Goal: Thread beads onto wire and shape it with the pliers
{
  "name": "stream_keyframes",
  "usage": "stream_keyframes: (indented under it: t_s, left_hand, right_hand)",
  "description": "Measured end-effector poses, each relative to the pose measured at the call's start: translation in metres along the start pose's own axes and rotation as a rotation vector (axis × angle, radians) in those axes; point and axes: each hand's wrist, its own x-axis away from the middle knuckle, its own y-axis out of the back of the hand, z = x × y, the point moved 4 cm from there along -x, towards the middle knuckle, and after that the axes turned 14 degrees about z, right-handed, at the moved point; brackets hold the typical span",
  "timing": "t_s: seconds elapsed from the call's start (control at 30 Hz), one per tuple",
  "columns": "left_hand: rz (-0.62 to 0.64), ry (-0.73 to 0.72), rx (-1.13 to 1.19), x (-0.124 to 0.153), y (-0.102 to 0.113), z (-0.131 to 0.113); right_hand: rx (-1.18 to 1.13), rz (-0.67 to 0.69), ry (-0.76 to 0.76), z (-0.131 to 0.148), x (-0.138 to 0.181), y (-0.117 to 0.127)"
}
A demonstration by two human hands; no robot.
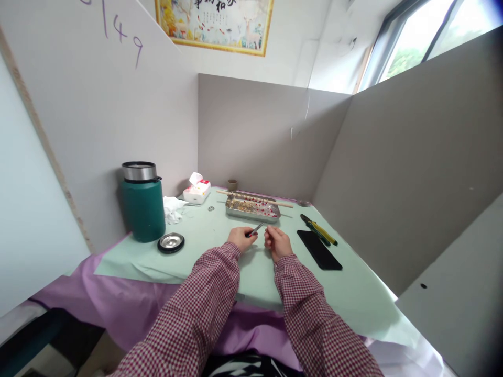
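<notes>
My left hand is closed around a small pointed metal tool with a dark and red handle; its tip points right, up toward my other hand. Just right of the tip is my right hand, fingers pinched together; whatever lies between them is too small to make out. Both hands are over the front middle of the pale green table cover. Beyond them stands a shallow metal tray holding many small red and tan pieces. Across its top lies a thin wooden stick with bead-like pieces along it.
To the right are a black flat slab and yellow-green pliers. At left stand a green flask, its round lid, crumpled tissue and a tissue pack. A tape roll sits behind the tray. Grey partitions enclose the table.
</notes>
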Motion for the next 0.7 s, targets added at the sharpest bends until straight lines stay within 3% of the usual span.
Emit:
stream_keyframes:
  t_s: [0.17, 0.5, 0.7]
  left_hand:
    - [0.014, -0.012, -0.032, 0.0010, -0.0015, -0.0017]
    - [0.029, -0.033, -0.091, 0.0021, -0.0024, -0.0045]
    - [0.029, -0.042, -0.104, 0.0018, -0.0032, -0.0036]
  right_hand:
    - [-0.099, -0.054, 0.039, 0.0041, 0.0010, 0.0012]
    - [-0.026, -0.021, 0.016, 0.0016, -0.0002, -0.0011]
    - [-0.076, -0.080, 0.038, 0.0046, 0.0005, 0.0021]
